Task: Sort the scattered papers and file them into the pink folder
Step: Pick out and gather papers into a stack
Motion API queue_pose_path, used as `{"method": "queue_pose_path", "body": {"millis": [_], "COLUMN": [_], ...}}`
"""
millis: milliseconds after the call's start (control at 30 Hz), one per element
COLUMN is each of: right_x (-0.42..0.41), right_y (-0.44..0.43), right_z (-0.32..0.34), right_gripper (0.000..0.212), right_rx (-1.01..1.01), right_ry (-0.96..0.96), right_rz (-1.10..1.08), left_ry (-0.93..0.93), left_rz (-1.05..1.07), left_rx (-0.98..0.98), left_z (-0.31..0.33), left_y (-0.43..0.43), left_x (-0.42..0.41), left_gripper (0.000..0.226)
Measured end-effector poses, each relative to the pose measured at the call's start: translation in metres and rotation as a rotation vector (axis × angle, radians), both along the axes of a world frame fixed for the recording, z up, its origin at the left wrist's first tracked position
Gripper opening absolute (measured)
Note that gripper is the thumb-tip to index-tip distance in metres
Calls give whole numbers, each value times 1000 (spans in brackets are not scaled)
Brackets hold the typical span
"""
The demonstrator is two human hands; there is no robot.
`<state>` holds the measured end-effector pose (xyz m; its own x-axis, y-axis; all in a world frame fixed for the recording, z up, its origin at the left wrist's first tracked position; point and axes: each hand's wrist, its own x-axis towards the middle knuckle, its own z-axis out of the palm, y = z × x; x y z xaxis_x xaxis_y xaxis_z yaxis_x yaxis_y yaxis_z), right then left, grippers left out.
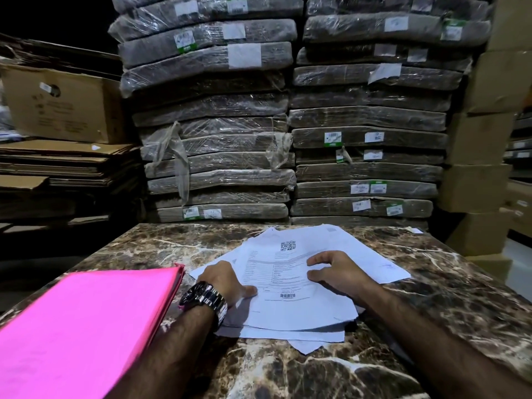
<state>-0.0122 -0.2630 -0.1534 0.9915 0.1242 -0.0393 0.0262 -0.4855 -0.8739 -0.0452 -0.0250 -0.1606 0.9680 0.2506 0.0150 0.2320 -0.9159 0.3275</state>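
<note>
A loose pile of white printed papers (290, 309) lies fanned out on the brown marble table (449, 286); the top sheet carries a QR code and a barcode. My left hand (223, 279), with a metal watch on the wrist, rests on the pile's left side, thumb flat on the top sheet. My right hand (334, 267) rests on the right part of the top sheet, fingers spread and slightly bent. The closed pink folder (83, 329) lies flat at the left, its spine edge beside the papers.
Two tall stacks of plastic-wrapped bundles (218, 133) stand right behind the table's far edge. Flattened cardboard and a brown box (60, 102) are at the left. Stacked cartons (483, 168) rise at the right.
</note>
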Motion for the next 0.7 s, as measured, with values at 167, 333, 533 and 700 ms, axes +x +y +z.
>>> {"method": "queue_pose_path", "body": {"millis": [167,333,533,700], "right_x": [-5,-14,2,2], "right_y": [4,7,0,-9], "right_z": [10,22,23,23], "right_gripper": [21,17,37,25], "right_rx": [-158,-154,326,497], "right_ry": [46,124,299,408], "right_rz": [-108,-139,-201,-141], "left_ry": [-8,-21,-18,-26], "left_rz": [6,-6,-25,-19], "left_rx": [17,12,12,-12], "left_z": [1,0,-1,-1], "left_y": [0,2,4,4], "left_x": [-1,-1,0,0], "left_gripper": [47,42,42,41]}}
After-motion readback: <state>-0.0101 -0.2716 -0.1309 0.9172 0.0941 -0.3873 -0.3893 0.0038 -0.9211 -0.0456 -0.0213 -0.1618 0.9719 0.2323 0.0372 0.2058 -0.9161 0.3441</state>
